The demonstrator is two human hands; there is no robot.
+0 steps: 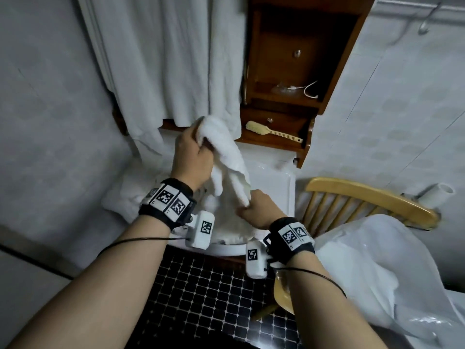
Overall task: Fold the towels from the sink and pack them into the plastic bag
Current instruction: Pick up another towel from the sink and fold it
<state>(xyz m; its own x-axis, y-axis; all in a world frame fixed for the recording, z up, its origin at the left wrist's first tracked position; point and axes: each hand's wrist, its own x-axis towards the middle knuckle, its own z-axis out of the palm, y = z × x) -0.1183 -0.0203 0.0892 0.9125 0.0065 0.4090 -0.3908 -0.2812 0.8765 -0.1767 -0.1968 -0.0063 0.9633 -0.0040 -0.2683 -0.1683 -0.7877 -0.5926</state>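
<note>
From the head camera: looks down over a white sink. Grips the bunched upper end of a white towel in the left hand, fingers curled round the cloth, raised above the basin and in front of a hanging white curtain. Clasps the lower end of the same towel in the right hand, fingers closed on it, low over the bowl. Holds the cloth in a slant from upper left down to lower right.

Wears black wristbands with square black-and-white markers on both wrists, each with a small white box hanging from it and a thin black cable along the forearm.

Shows a heap of towels lying in the sink beneath the hands, and a draped towel over its left rim. Shows, to the right and just beside the sink, a wooden chair with the plastic bag spread loosely over its seat. Shows, above the sink, a dark wooden cabinet, with a pale brush lying on its lower shelf and a white cable on the shelf above. Shows, below, a floor of small black tiles.
</note>
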